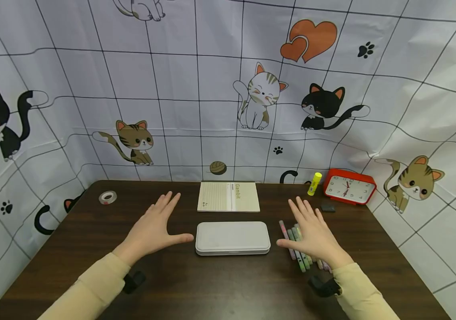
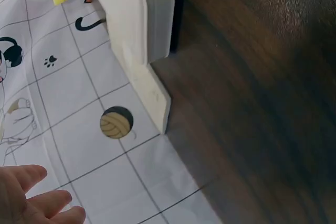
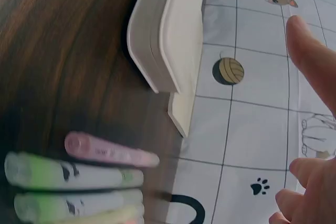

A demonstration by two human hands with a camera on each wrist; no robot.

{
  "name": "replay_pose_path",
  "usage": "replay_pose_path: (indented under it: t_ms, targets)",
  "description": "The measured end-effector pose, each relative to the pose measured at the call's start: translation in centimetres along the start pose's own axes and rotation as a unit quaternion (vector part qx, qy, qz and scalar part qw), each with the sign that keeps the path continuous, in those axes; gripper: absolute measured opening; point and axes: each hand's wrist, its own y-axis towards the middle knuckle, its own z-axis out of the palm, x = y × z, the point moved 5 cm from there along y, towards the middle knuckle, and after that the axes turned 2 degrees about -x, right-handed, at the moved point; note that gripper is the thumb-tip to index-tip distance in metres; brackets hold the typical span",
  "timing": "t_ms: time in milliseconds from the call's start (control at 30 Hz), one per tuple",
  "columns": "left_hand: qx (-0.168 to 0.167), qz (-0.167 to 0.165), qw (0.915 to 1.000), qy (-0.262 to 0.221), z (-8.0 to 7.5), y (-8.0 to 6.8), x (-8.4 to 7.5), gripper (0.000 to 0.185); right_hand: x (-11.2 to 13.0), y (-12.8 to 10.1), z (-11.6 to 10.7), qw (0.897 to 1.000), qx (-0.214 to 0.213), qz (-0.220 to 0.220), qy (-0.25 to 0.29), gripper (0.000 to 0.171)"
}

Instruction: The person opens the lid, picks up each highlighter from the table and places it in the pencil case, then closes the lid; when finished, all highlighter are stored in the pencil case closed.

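On a dark wooden table (image 1: 92,249), I hold both hands flat and spread, palms down, gripping nothing. At centre lies a closed grey pencil case (image 1: 233,238), its long side facing me. My left hand (image 1: 154,231) sits just left of the case, fingers straight and fanned toward the far edge, thumb pointing at the case's left end without touching it. My right hand (image 1: 312,233) sits just right of the case, fingers likewise extended, over a row of pastel highlighters (image 1: 298,249) lying side by side; whether I am touching them, I cannot tell. From the right wrist, the pink and green highlighters (image 3: 79,174) lie near the case's end (image 3: 157,40), apart from it. Beyond the case, a beige notepad (image 1: 228,196) printed "Gambit" lies flat. At the far left of the table sits a roll of clear tape (image 1: 107,197); at the far right stand a yellow glue stick (image 1: 314,183) and a red alarm clock (image 1: 350,186), with a small dark eraser (image 1: 327,207) nearer me. A cat-print cloth (image 1: 196,111) backs the scene.
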Motion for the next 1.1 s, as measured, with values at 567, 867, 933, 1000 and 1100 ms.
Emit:
replay_pose_path:
  t_ms: [567, 867, 933, 1000, 1100]
  targets:
    - [0.045, -0.006, 0.9971, -0.061, 3.5, 1.2, -0.3, 0.106, 2.5, 1.5, 3.2, 0.998, 0.016, -0.035, 0.050, 0.108]
    - [0.082, -0.002, 0.9943, -0.069, 5.6, 2.1, -0.3, 0.106, 4.0, 2.5, 4.7, 0.996, 0.032, -0.051, 0.069, 0.099]
    - [0.092, -0.001, 0.9932, -0.071, 6.0, 2.2, -0.4, 0.108, 4.3, 2.7, 4.9, 0.995, 0.037, -0.053, 0.078, 0.098]
    - [0.101, 0.003, 0.9921, -0.074, 6.4, 2.3, -0.5, 0.110, 4.5, 3.0, 5.2, 0.994, 0.040, -0.057, 0.084, 0.096]
    - [0.115, 0.007, 0.9899, -0.083, 7.0, 2.4, -0.6, 0.112, 4.9, 3.3, 5.7, 0.994, 0.046, -0.057, 0.085, 0.094]
